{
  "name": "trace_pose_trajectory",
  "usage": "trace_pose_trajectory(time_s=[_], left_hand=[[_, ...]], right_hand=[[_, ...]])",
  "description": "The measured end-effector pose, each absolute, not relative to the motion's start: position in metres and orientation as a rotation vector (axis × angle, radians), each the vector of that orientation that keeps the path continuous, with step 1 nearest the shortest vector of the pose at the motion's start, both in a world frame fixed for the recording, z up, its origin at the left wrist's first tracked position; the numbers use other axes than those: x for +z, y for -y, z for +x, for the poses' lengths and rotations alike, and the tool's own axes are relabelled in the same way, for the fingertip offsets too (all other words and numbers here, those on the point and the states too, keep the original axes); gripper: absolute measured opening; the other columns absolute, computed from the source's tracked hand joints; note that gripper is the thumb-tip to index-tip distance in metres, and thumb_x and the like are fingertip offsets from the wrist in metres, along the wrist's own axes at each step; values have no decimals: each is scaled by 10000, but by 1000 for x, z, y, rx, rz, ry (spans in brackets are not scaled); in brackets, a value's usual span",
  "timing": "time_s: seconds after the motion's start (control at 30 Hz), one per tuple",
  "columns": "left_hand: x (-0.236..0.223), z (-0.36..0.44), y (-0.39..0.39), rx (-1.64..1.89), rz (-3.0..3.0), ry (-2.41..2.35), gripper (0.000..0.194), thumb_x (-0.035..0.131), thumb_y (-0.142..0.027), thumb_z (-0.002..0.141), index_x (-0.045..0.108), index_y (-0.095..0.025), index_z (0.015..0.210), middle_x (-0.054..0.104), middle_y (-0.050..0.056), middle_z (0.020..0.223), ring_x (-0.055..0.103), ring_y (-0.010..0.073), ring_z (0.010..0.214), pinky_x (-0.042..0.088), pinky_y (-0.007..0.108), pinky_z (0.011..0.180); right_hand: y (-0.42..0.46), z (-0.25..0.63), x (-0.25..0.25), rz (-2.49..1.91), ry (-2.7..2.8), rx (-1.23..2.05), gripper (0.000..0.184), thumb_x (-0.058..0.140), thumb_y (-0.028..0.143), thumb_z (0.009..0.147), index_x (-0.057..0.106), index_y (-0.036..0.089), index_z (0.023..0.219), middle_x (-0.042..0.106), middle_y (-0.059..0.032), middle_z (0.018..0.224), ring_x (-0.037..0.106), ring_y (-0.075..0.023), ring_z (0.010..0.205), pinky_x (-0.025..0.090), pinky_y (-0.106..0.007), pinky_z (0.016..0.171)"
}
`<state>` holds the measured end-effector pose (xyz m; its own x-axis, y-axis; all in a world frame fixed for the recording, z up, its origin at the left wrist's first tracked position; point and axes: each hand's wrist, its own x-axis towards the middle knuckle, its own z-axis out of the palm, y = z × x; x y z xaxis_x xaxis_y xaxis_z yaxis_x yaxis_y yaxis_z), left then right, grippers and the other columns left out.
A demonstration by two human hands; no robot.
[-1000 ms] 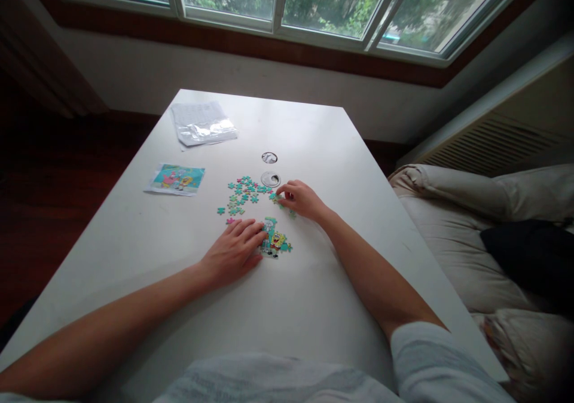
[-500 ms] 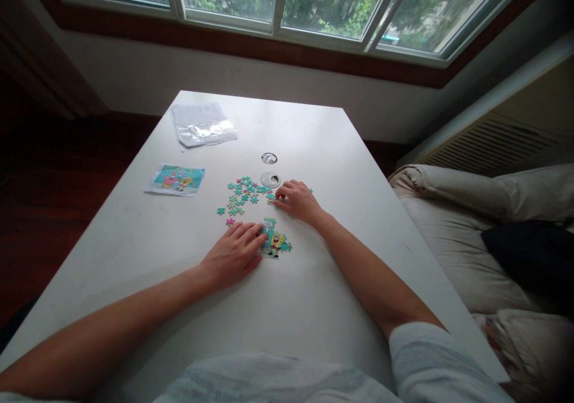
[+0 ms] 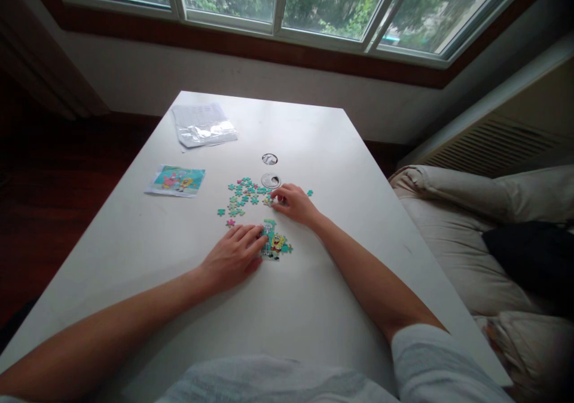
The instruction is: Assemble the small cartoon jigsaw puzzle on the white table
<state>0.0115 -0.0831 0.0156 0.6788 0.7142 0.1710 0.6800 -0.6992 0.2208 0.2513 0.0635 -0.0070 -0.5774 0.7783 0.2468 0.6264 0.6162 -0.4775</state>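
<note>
My left hand lies flat on the white table, fingers spread, its fingertips touching the left edge of a small assembled patch of cartoon jigsaw. My right hand rests just beyond that patch with fingers curled, pinching at a loose puzzle piece at the right edge of the scattered teal pieces. One stray teal piece lies to the right of my right hand.
A printed reference picture lies at the left of the table. A clear plastic bag sits at the far left corner. Two round cable holes open behind the pieces. A cushioned seat stands to the right.
My right hand has slid slightly left and away from me along the loose pieces, uncovering a stray piece on its right. My left hand has stayed on the assembled patch.
</note>
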Motion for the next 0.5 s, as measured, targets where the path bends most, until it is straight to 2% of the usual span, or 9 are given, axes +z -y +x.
trace_pose_trajectory(time_s=[0.3,0.5], left_hand=[[16,11,83,345,2762,-1145,409,526,-271,978,552,-179,1375,508,146,1476,463,306,1348,391,498,1136],[16,11,83,344,2758,-1154,407,523,-276,980,550,-185,1375,501,139,1483,460,301,1350,380,487,1143]], right_hand=[[-48,239,2,-1204,2522,266,141,708,328,893,699,233,997,665,-60,1019,535,-231,975,357,-352,887],[-46,235,2,-1219,2531,253,105,679,328,924,679,224,938,661,-64,1016,528,-235,1010,345,-355,897]])
